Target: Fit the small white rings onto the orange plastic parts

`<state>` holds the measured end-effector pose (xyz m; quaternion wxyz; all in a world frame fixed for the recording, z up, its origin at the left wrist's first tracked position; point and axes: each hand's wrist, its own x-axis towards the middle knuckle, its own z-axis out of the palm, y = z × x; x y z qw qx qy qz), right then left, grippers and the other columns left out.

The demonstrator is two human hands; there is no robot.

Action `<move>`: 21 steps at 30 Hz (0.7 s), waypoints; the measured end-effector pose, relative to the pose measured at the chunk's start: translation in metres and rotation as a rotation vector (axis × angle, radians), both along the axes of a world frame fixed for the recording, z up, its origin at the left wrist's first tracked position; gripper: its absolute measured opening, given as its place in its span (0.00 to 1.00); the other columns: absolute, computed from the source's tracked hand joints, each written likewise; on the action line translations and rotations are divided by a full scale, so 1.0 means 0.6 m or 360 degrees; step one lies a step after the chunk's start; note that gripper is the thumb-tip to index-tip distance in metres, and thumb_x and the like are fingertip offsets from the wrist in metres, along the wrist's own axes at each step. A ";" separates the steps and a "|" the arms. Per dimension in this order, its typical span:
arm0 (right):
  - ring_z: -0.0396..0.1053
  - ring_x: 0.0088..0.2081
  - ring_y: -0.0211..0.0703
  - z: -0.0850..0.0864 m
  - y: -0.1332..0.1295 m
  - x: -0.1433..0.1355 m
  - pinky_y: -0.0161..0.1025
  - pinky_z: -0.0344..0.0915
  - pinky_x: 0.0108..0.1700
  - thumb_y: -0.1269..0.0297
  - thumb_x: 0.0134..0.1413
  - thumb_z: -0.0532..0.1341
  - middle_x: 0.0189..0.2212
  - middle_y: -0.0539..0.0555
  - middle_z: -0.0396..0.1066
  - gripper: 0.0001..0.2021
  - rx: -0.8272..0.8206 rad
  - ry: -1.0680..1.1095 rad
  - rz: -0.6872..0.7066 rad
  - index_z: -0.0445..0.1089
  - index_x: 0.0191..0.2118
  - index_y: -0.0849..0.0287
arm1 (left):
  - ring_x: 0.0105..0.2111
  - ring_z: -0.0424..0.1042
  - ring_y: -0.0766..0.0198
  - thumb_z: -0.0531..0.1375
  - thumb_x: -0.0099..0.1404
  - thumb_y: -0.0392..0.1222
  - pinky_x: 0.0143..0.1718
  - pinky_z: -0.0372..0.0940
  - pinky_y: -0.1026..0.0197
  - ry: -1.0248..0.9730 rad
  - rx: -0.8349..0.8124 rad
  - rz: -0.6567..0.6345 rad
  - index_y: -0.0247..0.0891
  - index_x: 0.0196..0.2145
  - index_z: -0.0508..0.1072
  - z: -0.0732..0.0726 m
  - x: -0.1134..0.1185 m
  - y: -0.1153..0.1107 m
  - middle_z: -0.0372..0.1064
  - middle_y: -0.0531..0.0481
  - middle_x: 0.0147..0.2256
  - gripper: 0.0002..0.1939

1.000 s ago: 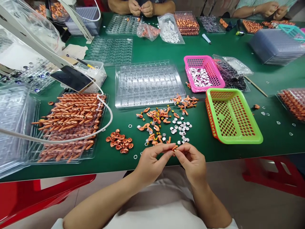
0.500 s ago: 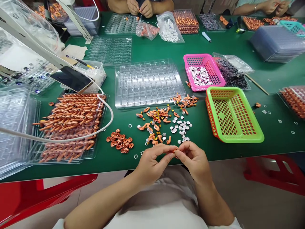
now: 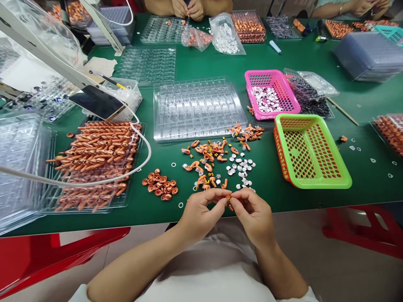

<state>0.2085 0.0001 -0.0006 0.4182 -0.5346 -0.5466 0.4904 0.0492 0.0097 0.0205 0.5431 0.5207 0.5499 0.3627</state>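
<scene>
My left hand [image 3: 201, 212] and my right hand [image 3: 253, 214] meet at the table's near edge, fingertips pinched on a small copper-coloured part [image 3: 229, 203] with a yellow bit showing. The fingers hide much of it. Just beyond them lie loose orange curved pieces [image 3: 209, 167] with yellow bits, and white round discs [image 3: 242, 167]. Left of my left hand is a pile of copper-coloured cups [image 3: 160, 185].
A clear tray [image 3: 198, 109] lies behind the loose parts. At the right stand a pink basket [image 3: 291, 98] with white discs and a green basket [image 3: 338, 167]. Filled trays [image 3: 100, 147] and a white cable [image 3: 148, 151] are at the left. Another person's hands [image 3: 189, 9] work across the table.
The part between my fingertips has turned, and its yellow bit now shows. The fingertips have shifted slightly around it. The whole view has moved a little.
</scene>
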 end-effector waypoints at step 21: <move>0.66 0.25 0.36 0.001 0.021 -0.011 0.33 0.63 0.25 0.69 0.55 0.60 0.24 0.48 0.66 0.03 0.0022 -0.0030 0.0096 0.66 0.30 0.56 | 0.31 0.78 0.62 0.61 0.57 0.34 0.36 0.74 0.64 0.0072 0.0053 0.0190 0.35 0.34 0.79 0.000 0.011 0.002 0.79 0.48 0.31 0.08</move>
